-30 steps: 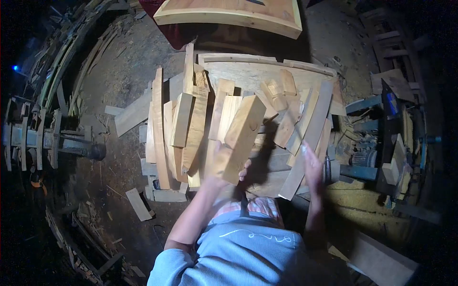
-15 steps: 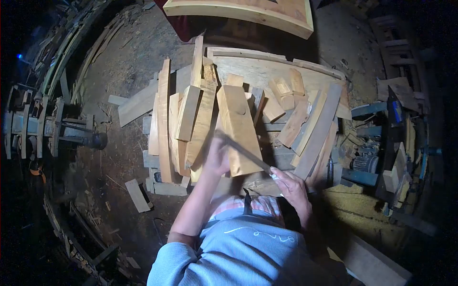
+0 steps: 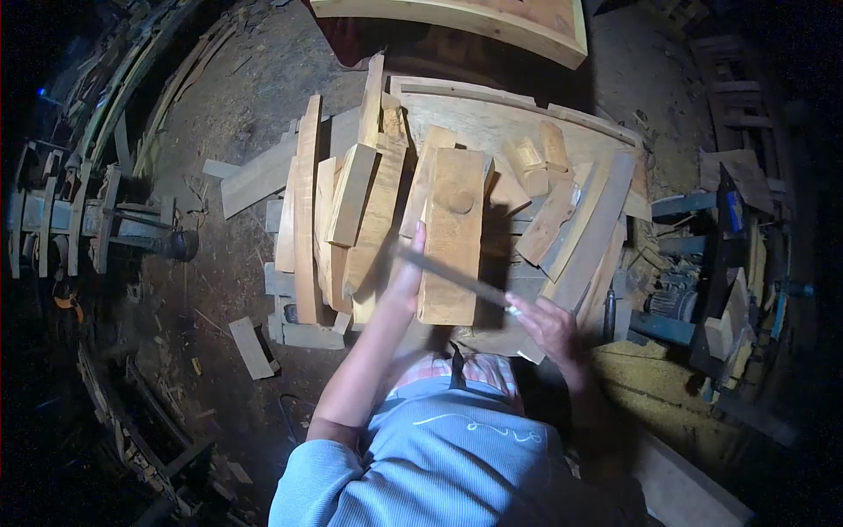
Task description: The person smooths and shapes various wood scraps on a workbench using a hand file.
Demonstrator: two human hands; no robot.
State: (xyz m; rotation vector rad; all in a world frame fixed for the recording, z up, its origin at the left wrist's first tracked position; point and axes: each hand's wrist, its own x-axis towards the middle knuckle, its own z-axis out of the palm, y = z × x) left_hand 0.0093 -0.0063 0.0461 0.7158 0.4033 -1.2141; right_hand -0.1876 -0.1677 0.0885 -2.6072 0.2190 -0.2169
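Observation:
A thick light-brown wooden block [image 3: 453, 233] with a round mark near its upper part stands out over the middle of the workbench. My left hand [image 3: 407, 279] grips its left edge, one finger or thumb showing up along the side and the others hidden. My right hand [image 3: 546, 327], at the block's lower right, is closed round the end of a long, narrow dark tool [image 3: 467, 281]. The tool lies slantwise across the lower part of the block, and its far end, near my left hand, is blurred.
Long boards [image 3: 307, 211] lie left of the block, and curved strips [image 3: 590, 228] and short offcuts lie right. A wooden frame [image 3: 474, 19] is beyond the bench [image 3: 303, 336]. A motor [image 3: 673, 303] sits at the right, with sawdust [image 3: 645, 373] below it.
The block has turned more upright, its upper end swinging right. My left hand shows a raised finger or thumb along its edge. My right hand and the tool have shifted slightly right.

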